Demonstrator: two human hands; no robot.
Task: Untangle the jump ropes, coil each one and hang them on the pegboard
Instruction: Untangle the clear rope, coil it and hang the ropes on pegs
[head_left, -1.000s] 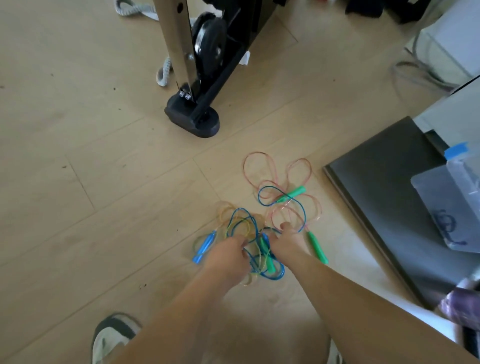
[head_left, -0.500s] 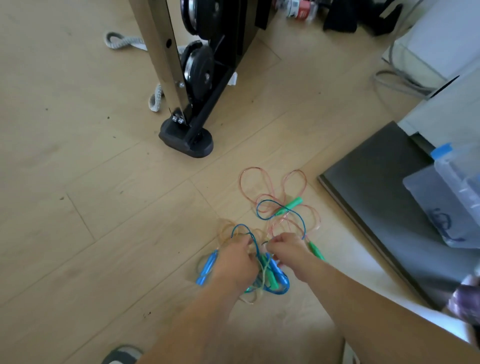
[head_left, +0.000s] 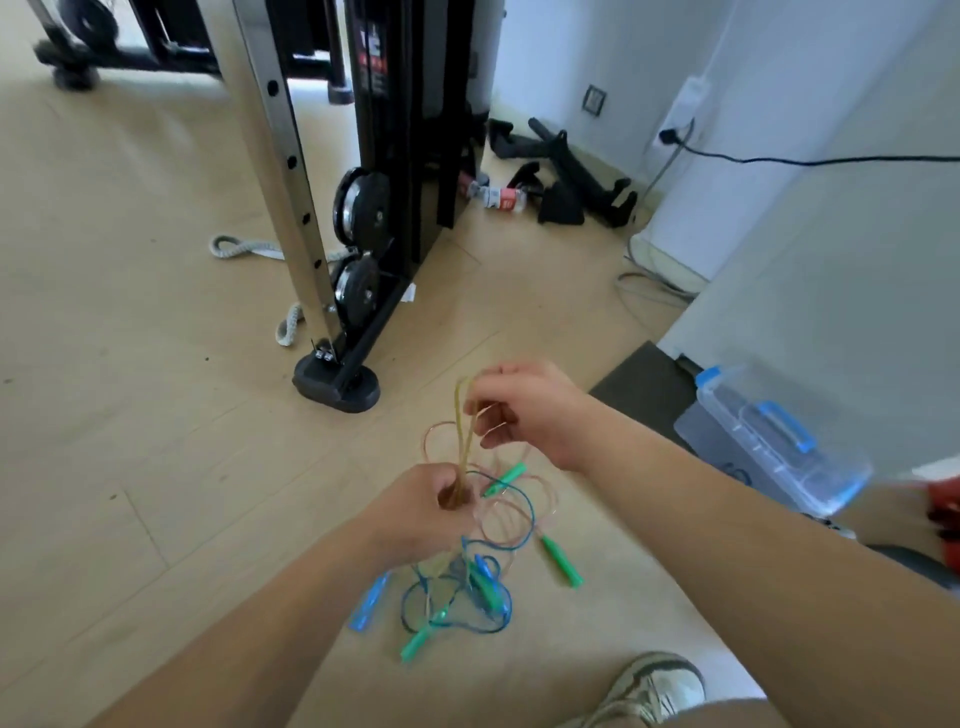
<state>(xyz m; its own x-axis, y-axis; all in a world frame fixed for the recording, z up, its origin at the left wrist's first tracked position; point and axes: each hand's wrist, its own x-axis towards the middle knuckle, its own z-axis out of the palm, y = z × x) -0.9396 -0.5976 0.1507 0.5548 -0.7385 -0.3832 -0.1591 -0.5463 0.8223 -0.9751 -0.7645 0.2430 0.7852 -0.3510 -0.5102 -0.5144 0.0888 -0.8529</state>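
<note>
Working the yellow rope free of the snarl, that's the step I'm on. Far left, a blue handle (head_left: 370, 603) sits low over the floor (head_left: 130, 467). I can't tell whether it dangles or lies flat.

Next across, my left hand (head_left: 426, 512) is clenched round a gathered bunch of the yellow rope (head_left: 464, 431), whose strands run straight up out of my fist. Up and to the right, my right hand (head_left: 530, 410) pinches the top of that yellow loop with curled fingers. A turn of the pink rope (head_left: 497, 525) seems to be caught in the same pinch, though it's too fine to be sure.

Under both hands the rest is a mess. The blue rope (head_left: 467, 627) loops round a cluster of handles, and one green handle (head_left: 415, 644) pokes out at the bottom. Another green handle (head_left: 506, 477) sits just right of my left fist, and a third green handle (head_left: 562, 563) is further right again. My shoe (head_left: 654, 680) and the plastic box (head_left: 769, 436) are well clear of it all.

Doing this well, I reckon, means letting the left fist act as the anchor. The right should lift slowly while I watch which strands go taut below. If pink or blue rises with the yellow, I should drop that turn from the pinch rather than pull harder, since thin cord like this likely cinches tight. Better to trace the yellow down to its handle and feed that back through the loops. There's no pegboard in sight, so coiling and hanging come later.
</note>
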